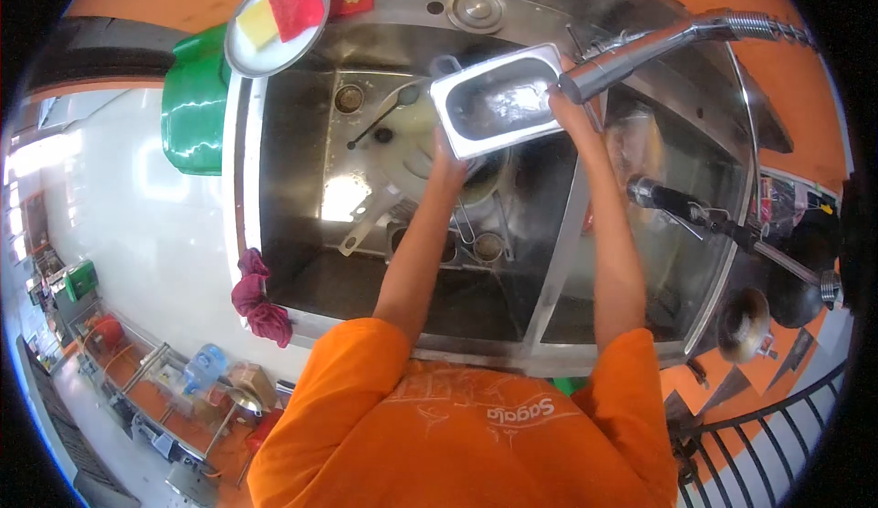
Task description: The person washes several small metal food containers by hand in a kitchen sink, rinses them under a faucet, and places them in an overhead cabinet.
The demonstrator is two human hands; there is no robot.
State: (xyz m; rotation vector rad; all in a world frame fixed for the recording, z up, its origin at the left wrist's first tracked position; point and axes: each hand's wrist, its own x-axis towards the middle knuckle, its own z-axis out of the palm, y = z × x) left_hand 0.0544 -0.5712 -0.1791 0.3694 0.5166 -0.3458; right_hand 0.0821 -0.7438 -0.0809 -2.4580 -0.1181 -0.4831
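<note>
A rectangular stainless steel food pan (504, 100) is held tilted over the left basin of a steel double sink (549, 288), its hollow side facing me. My left hand (449, 155) grips its lower left corner; part of that hand is hidden behind the pan. At the right end, my right hand (566, 107) holds the rim, partly covered by the metal tap head (586, 83). Below the pan, a large round pale dish (398, 155) lies in the basin. A dark ladle (406, 95) rests across it, and a flat-handled utensil (360, 230) lies nearby.
On the back left corner, a round metal bowl (236, 59) holds a yellow sponge (255, 24) and a red one (297, 7). A maroon cloth (257, 299) hangs over the left rim. A second tap (679, 209) reaches over the right basin. A green container (195, 107) stands left.
</note>
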